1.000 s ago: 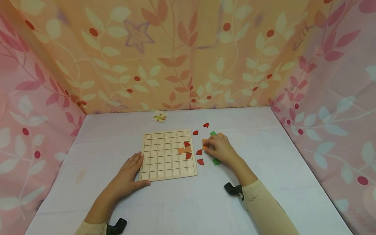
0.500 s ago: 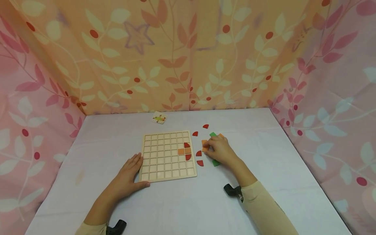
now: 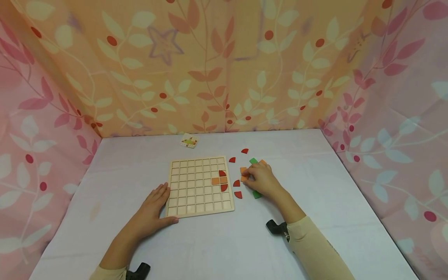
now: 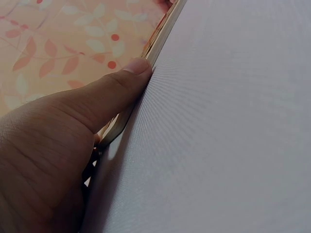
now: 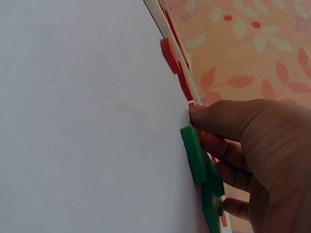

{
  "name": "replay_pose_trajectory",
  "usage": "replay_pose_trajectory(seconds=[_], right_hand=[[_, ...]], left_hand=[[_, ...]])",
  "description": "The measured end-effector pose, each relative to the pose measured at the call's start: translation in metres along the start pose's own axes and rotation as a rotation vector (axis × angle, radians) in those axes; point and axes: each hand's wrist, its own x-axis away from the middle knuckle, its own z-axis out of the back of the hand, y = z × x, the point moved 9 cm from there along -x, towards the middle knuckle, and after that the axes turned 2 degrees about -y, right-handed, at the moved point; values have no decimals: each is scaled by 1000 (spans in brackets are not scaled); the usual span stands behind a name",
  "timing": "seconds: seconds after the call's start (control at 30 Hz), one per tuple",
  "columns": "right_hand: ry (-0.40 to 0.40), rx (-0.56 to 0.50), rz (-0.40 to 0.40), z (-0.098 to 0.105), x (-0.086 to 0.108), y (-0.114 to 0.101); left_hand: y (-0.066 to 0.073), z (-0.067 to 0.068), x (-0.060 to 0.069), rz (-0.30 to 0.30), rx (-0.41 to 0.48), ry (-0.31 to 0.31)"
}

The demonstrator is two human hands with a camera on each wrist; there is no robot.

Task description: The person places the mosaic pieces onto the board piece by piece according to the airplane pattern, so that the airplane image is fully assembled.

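A wooden grid board point(image 3: 192, 190) lies on the white tabletop. Two orange squares point(image 3: 215, 181) sit side by side in its right-hand cells, with a red quarter-circle point(image 3: 222, 173) above and another below. My left hand point(image 3: 152, 206) rests against the board's near-left corner, fingers along the left edge; its thumb point(image 4: 136, 70) presses the near edge. To the right of the board, my right hand point(image 3: 264, 179) pinches an orange square tile point(image 3: 244, 179) low at the table, thumb and fingers curled. The hand partly covers the tiles under it.
Loose red quarter-circles point(image 3: 238, 195) lie between board and right hand, with more beyond. Green tiles point(image 3: 257, 194) and another orange tile point(image 3: 263, 161) surround that hand. A small pattern card point(image 3: 189, 140) lies behind the board. Patterned cloth walls point(image 3: 210, 77) enclose the table.
Both hands keep their places, and the tiles and board stay where they were. The head view has shifted only slightly.
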Motion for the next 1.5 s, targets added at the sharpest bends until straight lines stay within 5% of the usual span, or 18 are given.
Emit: replay_pose_trajectory(seconds=[0.63, 1.5], right_hand=[[30, 0, 17, 8, 2, -5], [71, -94, 214, 39, -2, -77]], left_hand=[[1, 0, -5, -13, 6, -3], [1, 1, 2, -43, -2, 30]])
